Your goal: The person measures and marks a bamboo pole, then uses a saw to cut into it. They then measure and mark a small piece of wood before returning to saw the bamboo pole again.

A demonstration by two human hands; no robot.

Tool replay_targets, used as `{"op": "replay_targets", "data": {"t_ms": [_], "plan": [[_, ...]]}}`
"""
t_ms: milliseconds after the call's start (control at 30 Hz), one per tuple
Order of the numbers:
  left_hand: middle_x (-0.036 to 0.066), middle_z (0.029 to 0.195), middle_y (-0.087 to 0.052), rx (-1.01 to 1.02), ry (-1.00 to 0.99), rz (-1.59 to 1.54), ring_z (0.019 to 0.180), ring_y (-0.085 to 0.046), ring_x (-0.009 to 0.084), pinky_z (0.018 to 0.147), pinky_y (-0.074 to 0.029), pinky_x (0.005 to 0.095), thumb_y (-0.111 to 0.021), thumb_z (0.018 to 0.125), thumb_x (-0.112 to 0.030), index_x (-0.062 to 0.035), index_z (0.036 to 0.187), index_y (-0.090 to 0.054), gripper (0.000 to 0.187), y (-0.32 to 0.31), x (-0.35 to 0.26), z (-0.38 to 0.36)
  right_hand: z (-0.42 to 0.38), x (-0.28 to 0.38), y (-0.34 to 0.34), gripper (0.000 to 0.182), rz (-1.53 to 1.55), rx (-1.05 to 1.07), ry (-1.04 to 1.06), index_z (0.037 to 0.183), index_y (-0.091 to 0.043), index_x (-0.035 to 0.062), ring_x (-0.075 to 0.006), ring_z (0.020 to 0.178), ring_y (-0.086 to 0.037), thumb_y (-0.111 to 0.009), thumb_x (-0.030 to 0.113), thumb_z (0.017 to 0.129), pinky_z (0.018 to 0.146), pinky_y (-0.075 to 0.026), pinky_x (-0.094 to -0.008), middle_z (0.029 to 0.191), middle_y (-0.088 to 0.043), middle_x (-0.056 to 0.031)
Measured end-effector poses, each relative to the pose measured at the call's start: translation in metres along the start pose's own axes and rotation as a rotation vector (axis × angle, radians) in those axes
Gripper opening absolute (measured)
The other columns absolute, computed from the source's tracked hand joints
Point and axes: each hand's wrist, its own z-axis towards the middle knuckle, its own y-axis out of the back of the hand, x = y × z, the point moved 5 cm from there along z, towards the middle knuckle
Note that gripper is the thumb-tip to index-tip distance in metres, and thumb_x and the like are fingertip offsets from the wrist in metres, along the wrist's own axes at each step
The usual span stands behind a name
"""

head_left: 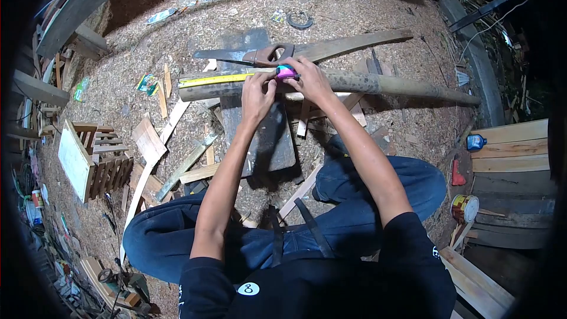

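Two bare hands work at my long pole (407, 87), the landmark for everything I pick out through the head camera. Left of it and nearer me, a slatted wooden piece (77, 153) sits on the littered ground. A green packet (147, 84) lies just off the pole's left end. From that end, the yellow tape blade (215, 79) runs rightward along the pole's upper side. My left hand (257, 99) is over the pole at the blade, fingers curled; I cannot tell whether that grip pinches the blade or only presses it. Below this stretch of pole is the dark surface (271, 147). Beside the left hand, my right grip (301, 77) is closed around the pink-and-teal tape case (286, 71), at the pole. Beyond the pole, a long saw (354, 45) points its blade rightward. Nearer me than the pole's right end are a blue bottle (475, 142) and a tin (465, 208).
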Motion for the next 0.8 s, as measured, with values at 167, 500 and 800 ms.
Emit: {"op": "replay_targets", "data": {"t_ms": [167, 500, 800], "plan": [[0.011, 0.1, -0.064, 0.014, 0.006, 0.315, 0.094, -0.055, 0.0309, 0.085, -0.044, 0.0408, -0.063, 0.084, -0.018, -0.0129, 0.107, -0.068, 0.025, 0.016, 0.011, 0.005, -0.001, -0.001, -0.001, 0.048, -0.008, -0.006, 0.007, 0.121, -0.055, 0.0229, -0.0385, 0.098, -0.06, -0.074, 0.013, 0.078, 0.08, -0.051, -0.0473, 0.106, -0.058, -0.0146], [0.003, 0.119, -0.058, 0.175, -0.292, 0.593, 0.118, -0.05, 0.026, 0.097, -0.039, 0.0417, -0.065, 0.084, -0.025, -0.0202, 0.117, -0.061, 0.034, 0.018, 0.02, 0.003, 0.001, -0.003, -0.002, 0.047, 0.024, 0.001, 0.044, 0.122, -0.055, 0.0213, -0.0387, 0.097, -0.058, -0.073, 0.014, 0.078, 0.081, -0.049, -0.0466, 0.102, -0.056, -0.0144], [0.008, 0.129, -0.053, 0.288, -0.364, 0.788, 0.123, -0.048, 0.0279, 0.104, -0.037, 0.0438, -0.06, 0.087, -0.024, -0.0224, 0.13, -0.053, 0.044, 0.008, 0.028, -0.009, -0.003, 0.0, -0.008, 0.046, -0.13, 0.033, 0.138, 0.12, -0.056, 0.0184, -0.0363, 0.097, -0.061, -0.072, 0.014, 0.077, 0.079, -0.051, -0.0465, 0.104, -0.056, -0.0145]]}}
